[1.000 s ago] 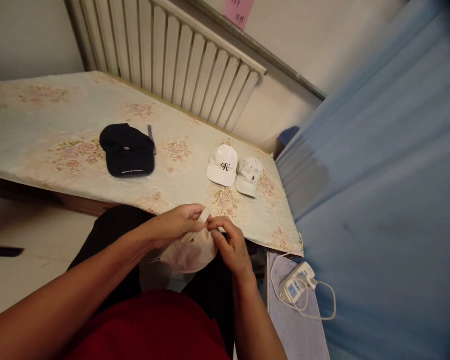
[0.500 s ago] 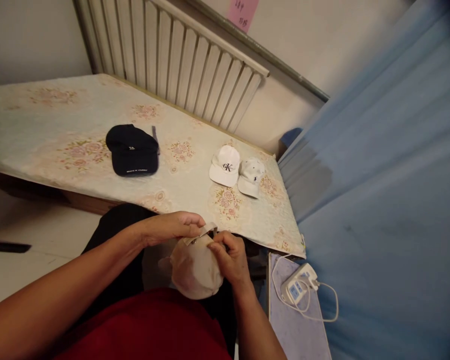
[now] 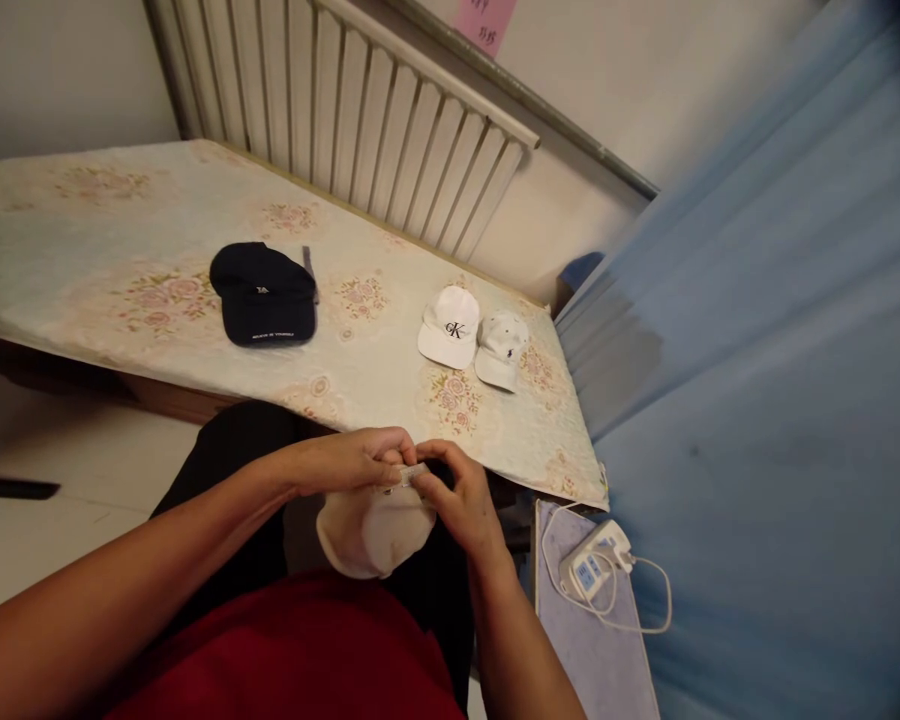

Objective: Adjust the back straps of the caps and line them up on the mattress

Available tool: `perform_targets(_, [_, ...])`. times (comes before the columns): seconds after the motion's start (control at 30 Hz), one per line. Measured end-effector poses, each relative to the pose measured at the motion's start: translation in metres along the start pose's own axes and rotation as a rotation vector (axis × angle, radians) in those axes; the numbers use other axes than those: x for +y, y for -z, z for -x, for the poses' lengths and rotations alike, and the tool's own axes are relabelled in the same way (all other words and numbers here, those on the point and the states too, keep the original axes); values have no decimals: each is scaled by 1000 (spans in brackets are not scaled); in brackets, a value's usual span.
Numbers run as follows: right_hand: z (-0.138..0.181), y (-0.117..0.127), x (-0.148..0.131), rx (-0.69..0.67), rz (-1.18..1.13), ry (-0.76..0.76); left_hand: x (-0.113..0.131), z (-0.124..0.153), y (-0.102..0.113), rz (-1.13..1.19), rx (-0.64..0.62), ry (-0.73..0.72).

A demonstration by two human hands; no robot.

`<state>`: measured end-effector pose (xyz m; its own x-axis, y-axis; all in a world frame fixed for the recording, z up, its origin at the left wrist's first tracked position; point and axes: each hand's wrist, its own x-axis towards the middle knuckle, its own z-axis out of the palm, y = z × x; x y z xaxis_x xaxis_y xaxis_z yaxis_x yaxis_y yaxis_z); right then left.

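Over my lap I hold a beige cap (image 3: pixel 371 530) with both hands. My left hand (image 3: pixel 352 458) pinches its back strap (image 3: pixel 412 474) from the left, fingers closed. My right hand (image 3: pixel 456 500) pinches the same strap from the right, fingertips meeting those of the left. The crown of the cap hangs down below my hands. On the flowered bed cover (image 3: pixel 82 240) ahead lie a black cap (image 3: pixel 264 296), a white cap with a dark logo (image 3: pixel 450 327) and a second white cap (image 3: pixel 501 348) touching it.
A white radiator (image 3: pixel 360 110) stands behind the bed under a pink note (image 3: pixel 483 20). A blue curtain (image 3: pixel 765 380) fills the right side. A white power strip with its cable (image 3: pixel 592 568) rests on a lilac surface at my right.
My hands drew closer together on the strap and the loose strap end no longer sticks up. The beige cap shifted slightly up and left under them.
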<state>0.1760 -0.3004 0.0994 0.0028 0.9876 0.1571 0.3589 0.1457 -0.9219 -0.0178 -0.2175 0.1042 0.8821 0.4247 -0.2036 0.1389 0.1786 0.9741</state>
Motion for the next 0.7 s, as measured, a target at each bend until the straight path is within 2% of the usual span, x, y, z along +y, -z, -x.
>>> perform_targets(0.1, [-2,-7,6,-115,-141,-199,-2,-1,1,-59,27,18])
perform_targets(0.2, [-2,-10,14,-206,-200,-295,-5,2,7,-95,-10,46])
perform_targets(0.4, [2,-7,18,-308,-169,-313,-12,8,26,-68,-117,68])
perform_targets(0.57, [4,-6,23,-304,-165,-317,-20,7,36,-155,-189,129])
perform_targets(0.7, [7,-5,27,-295,-166,-329,-21,6,38,-236,-175,123])
